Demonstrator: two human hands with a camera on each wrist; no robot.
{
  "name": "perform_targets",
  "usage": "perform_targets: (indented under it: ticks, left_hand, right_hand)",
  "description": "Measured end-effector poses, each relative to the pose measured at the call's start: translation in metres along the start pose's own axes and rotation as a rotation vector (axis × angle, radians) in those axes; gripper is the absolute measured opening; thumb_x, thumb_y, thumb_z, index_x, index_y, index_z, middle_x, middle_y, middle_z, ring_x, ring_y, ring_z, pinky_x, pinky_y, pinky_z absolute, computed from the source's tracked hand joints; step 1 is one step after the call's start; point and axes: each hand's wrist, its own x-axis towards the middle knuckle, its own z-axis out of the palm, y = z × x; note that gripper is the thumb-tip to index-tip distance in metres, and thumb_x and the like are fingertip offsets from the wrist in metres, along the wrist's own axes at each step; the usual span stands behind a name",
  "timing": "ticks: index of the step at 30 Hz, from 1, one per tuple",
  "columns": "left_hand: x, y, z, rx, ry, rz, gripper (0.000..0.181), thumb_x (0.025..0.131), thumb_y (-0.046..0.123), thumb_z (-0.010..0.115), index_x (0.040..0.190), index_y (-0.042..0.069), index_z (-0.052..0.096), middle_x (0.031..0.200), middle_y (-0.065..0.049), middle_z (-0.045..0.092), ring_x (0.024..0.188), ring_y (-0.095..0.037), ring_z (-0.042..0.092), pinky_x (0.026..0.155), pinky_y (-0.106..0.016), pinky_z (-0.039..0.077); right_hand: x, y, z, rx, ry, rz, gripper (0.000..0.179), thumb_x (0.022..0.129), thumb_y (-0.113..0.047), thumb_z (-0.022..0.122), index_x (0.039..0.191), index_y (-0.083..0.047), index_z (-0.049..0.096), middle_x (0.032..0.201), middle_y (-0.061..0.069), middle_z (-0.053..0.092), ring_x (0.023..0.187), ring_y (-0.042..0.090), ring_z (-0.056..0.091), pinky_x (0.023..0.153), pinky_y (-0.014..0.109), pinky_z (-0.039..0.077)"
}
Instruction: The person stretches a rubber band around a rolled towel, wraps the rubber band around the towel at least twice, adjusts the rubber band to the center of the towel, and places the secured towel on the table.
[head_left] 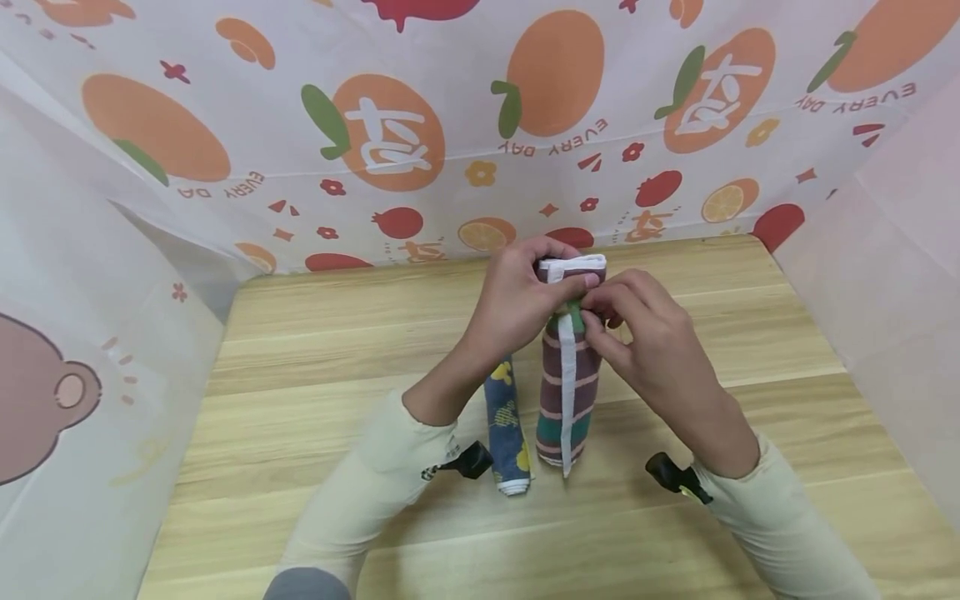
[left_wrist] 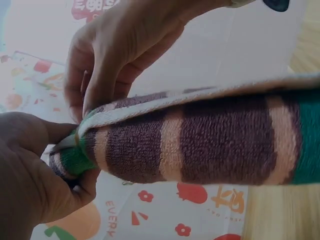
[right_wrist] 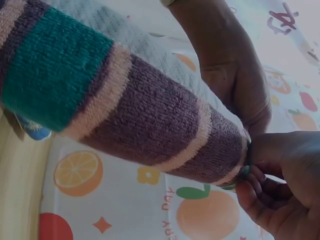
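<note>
A rolled towel (head_left: 573,375) with purple, pink and green stripes stands tilted over the table, a white edge strip running down its length. My left hand (head_left: 517,292) grips its upper end, thumb across the front below the white folded rim. Around the narrowed green stripe runs a thin tan rubber band (left_wrist: 77,139), which cinches the towel there. My right hand (head_left: 645,333) pinches at this band from the right side, its fingertips partly hidden. In the right wrist view the right fingers (right_wrist: 255,187) curl in at the towel's narrow end, close to the left hand (right_wrist: 240,85).
A second rolled towel (head_left: 508,433), blue-grey with yellow figures, lies just left of the striped one. The wooden table (head_left: 315,358) meets a fruit-printed curtain (head_left: 465,75) at the back, with pale sheets on both sides. A grey rounded thing (head_left: 307,583) shows at the bottom edge.
</note>
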Motion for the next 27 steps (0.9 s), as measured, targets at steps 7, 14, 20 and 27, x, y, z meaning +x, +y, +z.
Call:
perform_targets:
  ticks: [7,14,20,27]
  left_hand:
    - [-0.003,-0.001,0.0,-0.004,0.019,-0.064,0.02,0.088,0.01,0.081,0.104,-0.001,0.073,0.104,-0.011,0.072,0.084,-0.019,0.07,0.071,-0.028,0.06]
    - [-0.005,-0.002,0.001,-0.059,0.038,-0.072,0.018,0.089,0.009,0.08,0.103,0.0,0.073,0.104,-0.011,0.071,0.085,-0.02,0.07,0.071,-0.03,0.061]
    - [-0.001,0.002,0.001,-0.062,0.075,-0.081,0.018,0.089,0.009,0.08,0.103,0.001,0.073,0.105,-0.011,0.073,0.083,-0.02,0.072,0.072,-0.031,0.062]
    - [0.006,0.009,-0.001,-0.077,0.147,-0.041,0.012,0.086,0.006,0.081,0.096,0.004,0.076,0.102,-0.007,0.073,0.084,-0.018,0.072,0.074,-0.032,0.063]
  right_hand:
    - [0.003,-0.002,0.002,-0.061,-0.099,0.017,0.018,0.086,0.001,0.076,0.101,0.001,0.065,0.098,0.01,0.06,0.089,0.019,0.057,0.071,0.033,0.058]
    - [0.006,0.0,0.004,-0.121,-0.137,-0.021,0.017,0.081,0.002,0.074,0.092,0.002,0.062,0.087,0.01,0.058,0.085,0.02,0.054,0.068,0.031,0.053]
    - [0.0,-0.003,0.003,-0.208,-0.172,-0.092,0.015,0.078,0.0,0.075,0.086,0.002,0.062,0.082,0.01,0.058,0.079,0.02,0.054,0.063,0.029,0.053]
    - [-0.015,-0.013,0.013,-0.148,-0.118,-0.226,0.012,0.079,-0.003,0.066,0.089,0.004,0.064,0.083,0.01,0.062,0.076,0.019,0.057,0.061,0.028,0.053]
